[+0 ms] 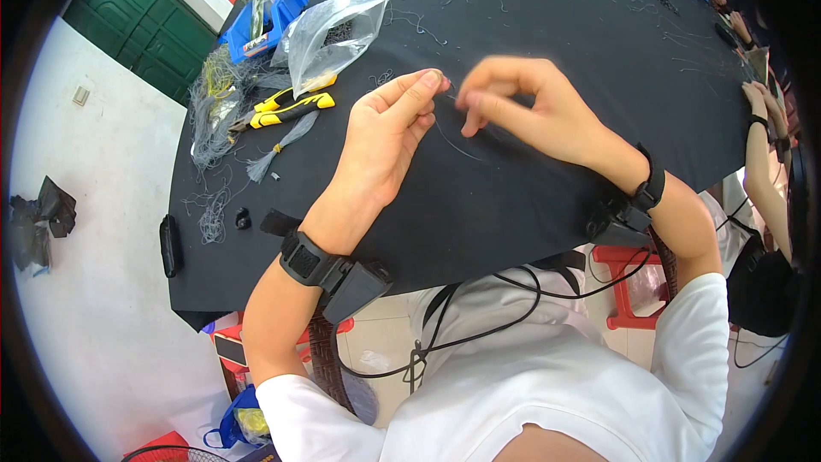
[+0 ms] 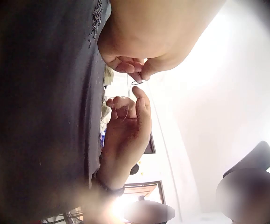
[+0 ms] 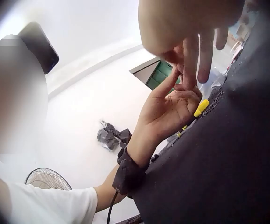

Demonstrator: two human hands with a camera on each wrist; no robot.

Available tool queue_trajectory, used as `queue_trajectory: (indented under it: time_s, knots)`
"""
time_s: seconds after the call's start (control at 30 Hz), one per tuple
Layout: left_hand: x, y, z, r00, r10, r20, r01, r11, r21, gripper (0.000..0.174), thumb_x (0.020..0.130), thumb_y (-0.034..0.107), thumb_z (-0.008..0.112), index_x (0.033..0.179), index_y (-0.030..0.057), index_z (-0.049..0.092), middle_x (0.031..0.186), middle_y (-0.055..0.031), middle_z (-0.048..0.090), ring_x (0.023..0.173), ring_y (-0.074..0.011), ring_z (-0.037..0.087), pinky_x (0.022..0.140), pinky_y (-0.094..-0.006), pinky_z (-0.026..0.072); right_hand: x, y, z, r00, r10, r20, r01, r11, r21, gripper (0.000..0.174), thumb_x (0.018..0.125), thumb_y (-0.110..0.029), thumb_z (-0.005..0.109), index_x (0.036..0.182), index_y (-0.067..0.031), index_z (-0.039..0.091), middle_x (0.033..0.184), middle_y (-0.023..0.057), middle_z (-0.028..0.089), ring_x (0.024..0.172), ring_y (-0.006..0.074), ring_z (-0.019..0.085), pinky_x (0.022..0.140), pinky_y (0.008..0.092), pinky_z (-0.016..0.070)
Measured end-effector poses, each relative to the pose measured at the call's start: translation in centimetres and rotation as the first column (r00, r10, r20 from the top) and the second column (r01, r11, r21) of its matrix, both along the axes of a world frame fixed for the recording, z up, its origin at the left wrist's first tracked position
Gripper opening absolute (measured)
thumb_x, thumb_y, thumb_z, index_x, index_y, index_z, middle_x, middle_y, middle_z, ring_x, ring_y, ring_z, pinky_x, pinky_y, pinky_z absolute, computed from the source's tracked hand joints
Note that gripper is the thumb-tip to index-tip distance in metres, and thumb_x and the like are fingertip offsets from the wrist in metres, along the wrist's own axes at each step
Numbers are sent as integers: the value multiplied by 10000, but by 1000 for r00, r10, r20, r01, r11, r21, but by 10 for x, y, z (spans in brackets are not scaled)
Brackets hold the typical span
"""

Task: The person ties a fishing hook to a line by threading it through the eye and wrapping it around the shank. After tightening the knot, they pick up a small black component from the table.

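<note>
Thumb and forefinger of the left hand (image 1: 383,133) (image 2: 160,32) (image 3: 165,114) pinch a tiny dark hook (image 2: 137,83), seen best in the left wrist view. A thin clear line (image 1: 459,149) (image 2: 127,95) hangs near the fingertips, over the dark tabletop. Just right of the left fingertips is the right hand (image 1: 543,107) (image 2: 127,140) (image 3: 191,28), slightly blurred in the head view, its fingers bent loosely. In the right wrist view its fingers extend beside the left fingertips. No firm hold by the right hand is visible; its thumb is hidden there.
Yellow-black pliers (image 1: 295,110), a clear plastic bag (image 1: 338,38), a blue bin (image 1: 289,8) and tangled grey line (image 1: 209,107) lie on the table's left side. A tied bundle (image 1: 278,149) is near them. Another person's arms (image 1: 764,154) rest at the right edge.
</note>
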State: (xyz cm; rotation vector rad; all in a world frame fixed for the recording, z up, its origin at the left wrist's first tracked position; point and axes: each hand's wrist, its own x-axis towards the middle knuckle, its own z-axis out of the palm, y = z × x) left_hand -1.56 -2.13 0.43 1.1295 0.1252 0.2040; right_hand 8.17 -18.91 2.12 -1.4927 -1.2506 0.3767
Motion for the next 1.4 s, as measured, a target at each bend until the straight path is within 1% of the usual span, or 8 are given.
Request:
queue_trajectory:
  time_s: [0.1,0.23,0.37,0.67,0.87,1.07,1.2,1.4]
  knots:
    - [-1,-4,4,1000,4,12,-4,999,54,199,865,170,608,992,17,620,937,-26,627,744,-42,494,701,-197,396,2,-1,1,964,-120,-239,128,991,21,163,889,-150,534,967,-9,563,680,54,647,658,92,619,631,226,467]
    - [-2,-6,4,999,7,46,-12,994,104,199,849,152,632,983,5,638,892,-33,644,734,-40,510,664,-189,397,3,0,2,994,-93,-55,87,992,-92,190,882,-164,558,997,-13,576,662,38,639,624,71,590,590,211,440]
    - [-3,-7,6,999,-5,47,-3,986,170,196,862,168,615,989,20,629,914,-18,634,763,-36,507,698,-198,394,11,3,-5,991,-79,108,80,997,-4,144,846,-147,600,909,-19,621,688,20,624,647,58,564,586,202,420]
    - [-3,-7,6,999,17,44,-25,984,176,176,863,152,609,979,21,628,911,-18,627,760,-44,495,717,-210,395,9,2,-6,998,-63,-25,61,996,-68,136,838,-154,605,838,-17,609,677,9,605,616,53,538,576,205,423]
    - [-2,-7,4,998,40,43,-47,983,176,179,862,147,611,979,14,626,908,-26,627,758,-51,496,716,-211,398,6,3,-5,993,-86,-79,89,995,34,151,850,-178,609,821,-30,600,663,4,601,617,44,539,558,191,414]
    - [-3,-8,5,998,61,35,-66,980,186,182,857,148,617,978,11,629,907,-28,628,755,-54,494,717,-213,403,4,3,-3,992,34,122,-36,999,12,166,870,-172,577,821,-18,620,684,16,619,632,66,564,579,201,440]
    - [-3,-8,5,997,64,50,-72,979,188,186,853,149,622,977,10,630,904,-29,631,741,-53,486,710,-210,403,8,3,-8,972,53,-227,-85,987,-134,236,884,-195,548,898,25,632,694,38,621,630,72,563,591,213,452]
    - [-3,-8,5,997,51,63,-65,968,241,200,847,151,629,988,10,629,905,-22,636,736,-46,484,695,-197,397,10,4,-8,977,-57,-205,42,996,-76,158,855,-143,607,946,-15,611,793,-4,615,698,53,554,629,196,437]
